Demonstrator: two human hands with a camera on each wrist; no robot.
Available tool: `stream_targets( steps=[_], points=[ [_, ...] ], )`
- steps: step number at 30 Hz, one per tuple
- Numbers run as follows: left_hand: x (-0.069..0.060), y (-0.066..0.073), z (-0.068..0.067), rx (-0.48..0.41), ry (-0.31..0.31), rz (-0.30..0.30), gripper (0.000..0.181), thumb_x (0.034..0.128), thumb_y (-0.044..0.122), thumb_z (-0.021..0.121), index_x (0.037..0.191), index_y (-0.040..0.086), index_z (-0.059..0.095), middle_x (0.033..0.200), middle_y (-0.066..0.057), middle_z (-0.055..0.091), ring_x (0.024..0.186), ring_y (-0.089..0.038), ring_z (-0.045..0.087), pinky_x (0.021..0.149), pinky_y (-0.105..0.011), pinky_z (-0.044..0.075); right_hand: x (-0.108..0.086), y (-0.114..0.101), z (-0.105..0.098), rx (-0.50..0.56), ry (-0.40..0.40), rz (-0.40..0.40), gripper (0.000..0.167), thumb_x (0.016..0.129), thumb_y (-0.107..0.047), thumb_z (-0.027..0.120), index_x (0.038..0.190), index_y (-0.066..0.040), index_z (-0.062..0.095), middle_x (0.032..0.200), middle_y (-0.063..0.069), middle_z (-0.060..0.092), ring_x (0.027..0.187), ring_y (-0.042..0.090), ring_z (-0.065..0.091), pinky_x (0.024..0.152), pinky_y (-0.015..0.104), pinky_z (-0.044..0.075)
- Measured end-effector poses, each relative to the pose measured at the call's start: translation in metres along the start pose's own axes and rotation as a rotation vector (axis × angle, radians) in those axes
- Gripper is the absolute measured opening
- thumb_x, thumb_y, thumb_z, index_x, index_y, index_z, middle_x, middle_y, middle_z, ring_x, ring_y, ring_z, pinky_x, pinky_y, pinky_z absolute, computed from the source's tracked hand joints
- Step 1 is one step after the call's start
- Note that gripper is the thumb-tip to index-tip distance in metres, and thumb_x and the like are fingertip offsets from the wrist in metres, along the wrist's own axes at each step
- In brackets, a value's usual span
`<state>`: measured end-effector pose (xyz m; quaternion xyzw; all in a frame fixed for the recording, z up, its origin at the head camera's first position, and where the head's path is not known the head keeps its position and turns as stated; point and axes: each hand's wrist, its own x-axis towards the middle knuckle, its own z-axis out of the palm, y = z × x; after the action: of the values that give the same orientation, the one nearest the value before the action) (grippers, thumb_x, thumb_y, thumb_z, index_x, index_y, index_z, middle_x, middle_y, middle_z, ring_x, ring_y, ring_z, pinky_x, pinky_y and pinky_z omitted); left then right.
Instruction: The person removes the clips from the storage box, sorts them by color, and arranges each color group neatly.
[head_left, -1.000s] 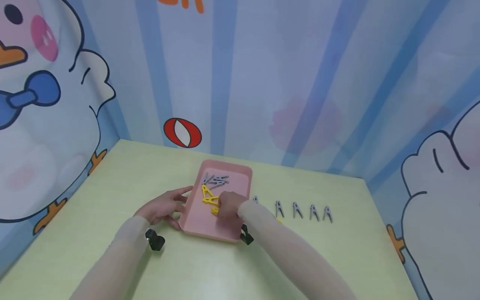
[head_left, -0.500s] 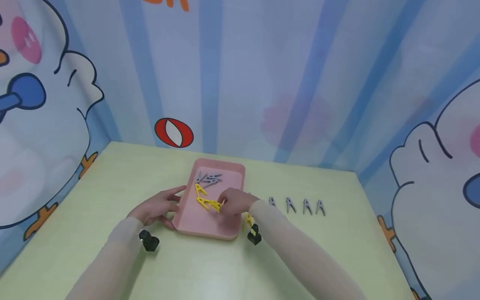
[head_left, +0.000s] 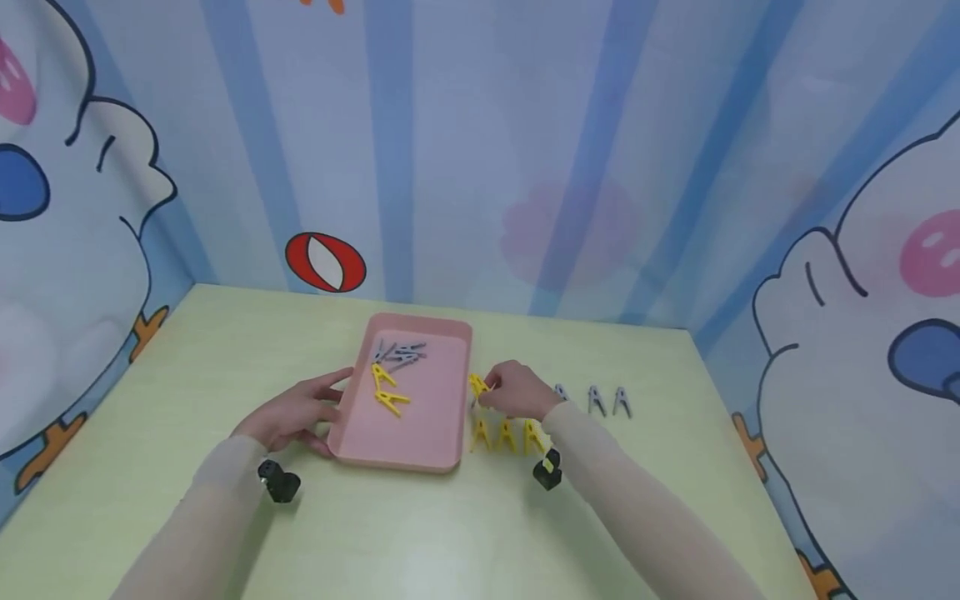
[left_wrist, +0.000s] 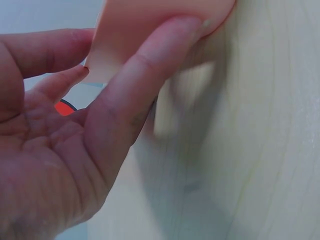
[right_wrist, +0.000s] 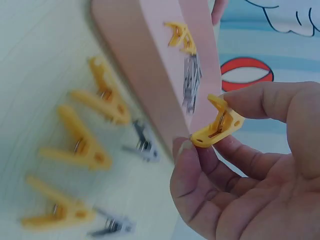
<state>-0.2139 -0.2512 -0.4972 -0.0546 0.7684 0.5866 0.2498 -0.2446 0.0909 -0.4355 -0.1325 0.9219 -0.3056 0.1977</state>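
My right hand [head_left: 521, 392] pinches a yellow clothespin [right_wrist: 220, 127] between thumb and fingertips, just right of the pink tray [head_left: 397, 460]. My left hand [head_left: 296, 414] rests against the tray's left side; in the left wrist view its thumb [left_wrist: 170, 42] and fingers, not curled round anything, touch the outer wall. Two yellow clothespins [head_left: 392, 402] and several grey clothespins [head_left: 405, 357] lie inside the tray. On the table, three yellow clothespins [head_left: 507, 435] stand in a row below my right hand. Grey clothespins [head_left: 596, 400] form another row, partly hidden by that hand.
The pale table [head_left: 360, 533] meets a patterned blue wall cloth [head_left: 465, 167] at the back. Cartoon figures cover the cloth on both sides. A black wrist camera [head_left: 279, 482] sits at the left wrist, another black camera [head_left: 548, 469] at the right.
My right hand has taken a yellow clothespin from the tray and carried it right, past the tray's edge. The left hand stays at the tray. The head view has shifted to the right.
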Motion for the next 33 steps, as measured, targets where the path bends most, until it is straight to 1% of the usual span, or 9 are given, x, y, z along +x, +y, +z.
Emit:
stream_targets(
  steps=[2, 7, 9, 16, 19, 22, 25, 28, 33],
  points=[
    [0.000, 0.000, -0.001, 0.003, 0.003, 0.003, 0.083, 0.0912, 0.002, 0.062, 0.160, 0.026, 0.022, 0.152, -0.026, 0.028, 0.099, -0.033, 0.063, 0.069, -0.047, 0.059, -0.004, 0.005, -0.003, 0.008, 0.018, 0.024, 0.031, 0.092, -0.017, 0.067, 0.116, 0.002, 0.064, 0.105, 0.011, 0.066, 0.077, 0.024, 0.065, 0.065, 0.032, 0.054],
    [-0.003, 0.000, -0.001, 0.011, -0.003, 0.008, 0.083, 0.0919, 0.002, 0.061, 0.160, 0.024, 0.020, 0.151, -0.028, 0.027, 0.100, -0.033, 0.063, 0.069, -0.046, 0.059, -0.011, 0.021, -0.010, 0.028, 0.047, 0.081, 0.037, 0.091, -0.017, 0.068, 0.122, 0.004, 0.062, 0.109, 0.012, 0.066, 0.081, 0.019, 0.064, 0.068, 0.033, 0.055],
    [-0.003, 0.000, -0.001, 0.009, -0.008, 0.005, 0.082, 0.0925, 0.002, 0.061, 0.160, 0.024, 0.019, 0.152, -0.028, 0.026, 0.102, -0.034, 0.062, 0.070, -0.046, 0.059, -0.014, 0.028, -0.014, 0.039, 0.058, 0.094, 0.036, 0.091, -0.017, 0.068, 0.120, 0.003, 0.063, 0.105, 0.011, 0.066, 0.080, 0.019, 0.063, 0.068, 0.034, 0.056],
    [-0.003, -0.004, -0.003, 0.003, -0.006, -0.006, 0.082, 0.0935, 0.003, 0.059, 0.160, 0.025, 0.018, 0.152, -0.028, 0.024, 0.104, -0.035, 0.060, 0.070, -0.047, 0.059, -0.024, 0.052, -0.022, 0.078, 0.067, 0.103, 0.026, 0.091, -0.016, 0.069, 0.113, -0.003, 0.062, 0.092, 0.009, 0.064, 0.082, 0.033, 0.065, 0.063, 0.041, 0.055],
    [-0.004, -0.004, -0.004, 0.008, -0.010, -0.006, 0.082, 0.0934, 0.003, 0.059, 0.160, 0.025, 0.017, 0.152, -0.028, 0.024, 0.104, -0.035, 0.061, 0.071, -0.047, 0.059, -0.031, 0.062, -0.025, 0.075, 0.069, 0.139, 0.023, 0.092, -0.015, 0.068, 0.111, -0.003, 0.062, 0.094, 0.010, 0.064, 0.080, 0.030, 0.064, 0.060, 0.039, 0.054],
    [-0.004, -0.002, -0.004, 0.015, -0.008, -0.004, 0.083, 0.0931, 0.004, 0.060, 0.160, 0.025, 0.017, 0.152, -0.027, 0.025, 0.104, -0.035, 0.060, 0.071, -0.047, 0.059, -0.040, 0.070, -0.028, 0.077, 0.077, 0.189, 0.021, 0.092, -0.015, 0.067, 0.108, -0.004, 0.061, 0.093, 0.010, 0.064, 0.071, 0.023, 0.059, 0.056, 0.036, 0.051],
    [-0.004, -0.001, -0.004, 0.014, -0.013, 0.001, 0.083, 0.0932, 0.004, 0.060, 0.160, 0.024, 0.016, 0.153, -0.028, 0.024, 0.105, -0.035, 0.060, 0.072, -0.047, 0.059, -0.046, 0.078, -0.028, 0.073, 0.086, 0.233, 0.016, 0.092, -0.014, 0.067, 0.101, -0.003, 0.059, 0.083, 0.007, 0.059, 0.061, 0.017, 0.050, 0.050, 0.031, 0.045],
    [-0.004, 0.000, -0.002, 0.007, -0.023, 0.002, 0.083, 0.0934, 0.003, 0.060, 0.160, 0.024, 0.016, 0.153, -0.028, 0.023, 0.106, -0.036, 0.060, 0.072, -0.047, 0.059, -0.049, 0.085, -0.027, 0.056, 0.092, 0.282, 0.015, 0.091, -0.015, 0.067, 0.088, -0.005, 0.057, 0.068, 0.003, 0.051, 0.053, 0.014, 0.041, 0.046, 0.027, 0.039],
    [-0.002, 0.002, 0.002, 0.009, -0.027, 0.006, 0.082, 0.0935, 0.003, 0.059, 0.160, 0.024, 0.016, 0.152, -0.028, 0.023, 0.105, -0.035, 0.060, 0.071, -0.048, 0.059, -0.050, 0.091, -0.021, 0.007, 0.110, 0.354, 0.031, 0.089, -0.017, 0.067, 0.064, -0.012, 0.049, 0.054, -0.002, 0.042, 0.046, 0.012, 0.037, 0.041, 0.024, 0.035]
  ],
)
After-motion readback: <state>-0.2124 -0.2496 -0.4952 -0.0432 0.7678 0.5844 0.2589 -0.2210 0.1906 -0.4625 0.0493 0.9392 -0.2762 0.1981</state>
